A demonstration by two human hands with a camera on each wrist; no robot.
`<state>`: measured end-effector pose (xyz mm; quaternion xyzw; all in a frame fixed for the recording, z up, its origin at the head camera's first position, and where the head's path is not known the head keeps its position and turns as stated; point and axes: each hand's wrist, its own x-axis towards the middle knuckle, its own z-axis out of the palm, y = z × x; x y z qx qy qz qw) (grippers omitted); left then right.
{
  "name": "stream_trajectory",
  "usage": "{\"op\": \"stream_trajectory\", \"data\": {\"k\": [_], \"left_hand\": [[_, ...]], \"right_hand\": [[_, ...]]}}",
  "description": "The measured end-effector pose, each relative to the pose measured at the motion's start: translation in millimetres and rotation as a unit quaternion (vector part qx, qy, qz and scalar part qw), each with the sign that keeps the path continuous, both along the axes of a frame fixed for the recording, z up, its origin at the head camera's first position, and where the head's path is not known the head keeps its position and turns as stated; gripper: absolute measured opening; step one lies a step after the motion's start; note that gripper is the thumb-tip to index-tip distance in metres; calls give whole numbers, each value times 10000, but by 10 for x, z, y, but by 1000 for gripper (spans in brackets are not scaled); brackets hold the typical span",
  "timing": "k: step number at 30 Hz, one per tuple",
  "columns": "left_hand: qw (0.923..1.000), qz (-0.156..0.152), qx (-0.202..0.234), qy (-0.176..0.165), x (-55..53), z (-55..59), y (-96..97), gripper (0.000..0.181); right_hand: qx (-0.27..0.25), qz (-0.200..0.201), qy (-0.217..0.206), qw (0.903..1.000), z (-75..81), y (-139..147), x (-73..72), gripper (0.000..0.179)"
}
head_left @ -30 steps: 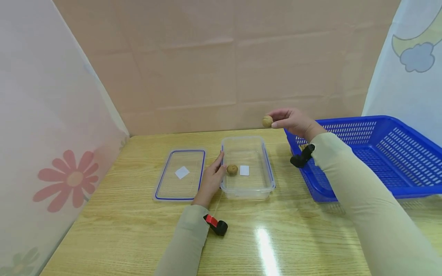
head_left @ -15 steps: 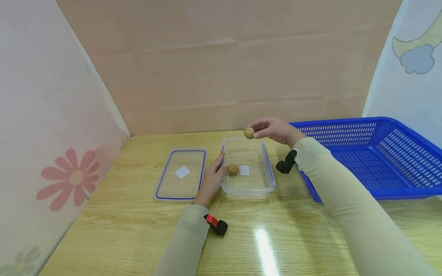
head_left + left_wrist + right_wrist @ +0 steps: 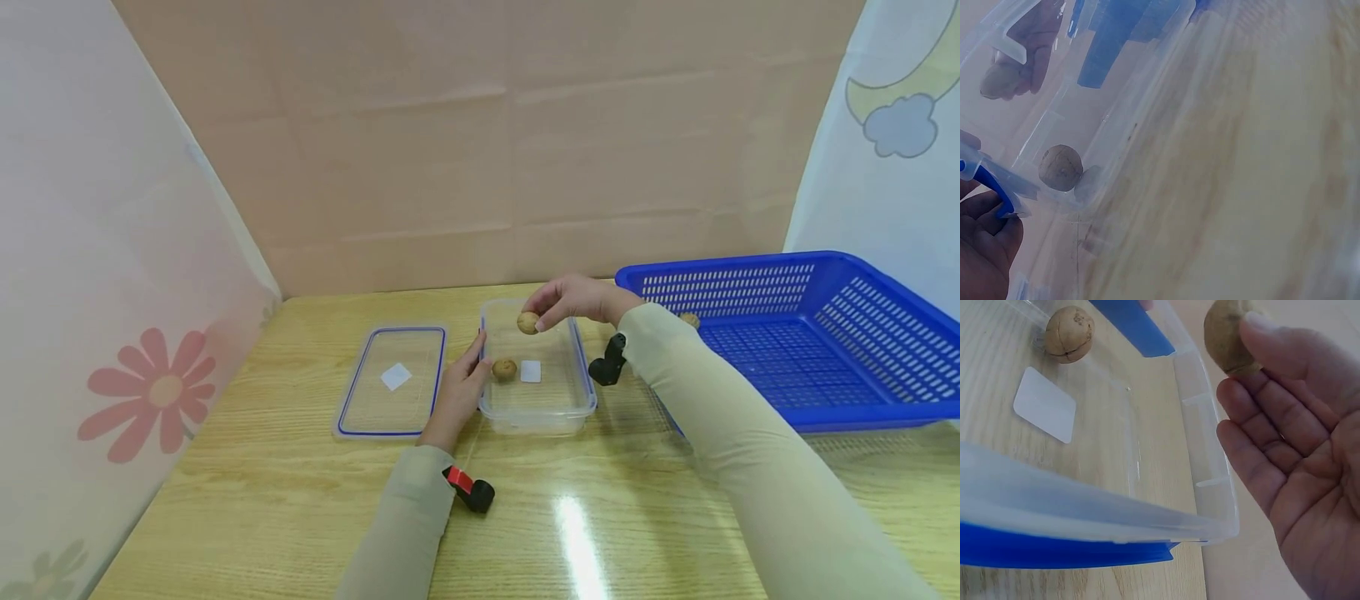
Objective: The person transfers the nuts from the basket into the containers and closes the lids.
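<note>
My right hand (image 3: 572,300) pinches a walnut (image 3: 528,323) between thumb and fingertips, over the far part of a clear plastic food container (image 3: 538,412). In the right wrist view this walnut (image 3: 1230,336) is at the fingertips, with the other fingers bent below it. My left hand (image 3: 459,392) grips the container's left side, thumb at the rim; the left wrist view shows its fingers (image 3: 1007,234) at a blue side clip (image 3: 991,187). A second walnut (image 3: 505,369) lies inside by the left wall, beside a white square label (image 3: 531,371).
The container's lid (image 3: 390,432), with a blue seal, lies flat to the left. On the right stands a blue plastic basket (image 3: 885,412), with a walnut (image 3: 689,320) showing near its left side, partly behind my right sleeve. A fabric backdrop (image 3: 390,167) rises behind the table.
My right hand has carried its walnut left and down, from beside the basket to over the container. The left hand and the container have stayed in place.
</note>
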<state>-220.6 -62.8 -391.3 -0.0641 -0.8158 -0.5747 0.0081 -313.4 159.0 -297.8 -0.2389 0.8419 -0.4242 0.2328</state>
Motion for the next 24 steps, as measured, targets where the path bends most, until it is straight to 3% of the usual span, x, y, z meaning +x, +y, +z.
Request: {"op": "stream_trajectory", "data": {"k": [24], "left_hand": [[9997, -114, -2, 220, 16, -12, -7, 48]], "right_hand": [[-491, -55, -88, 9987, 18, 77, -24, 42]]}}
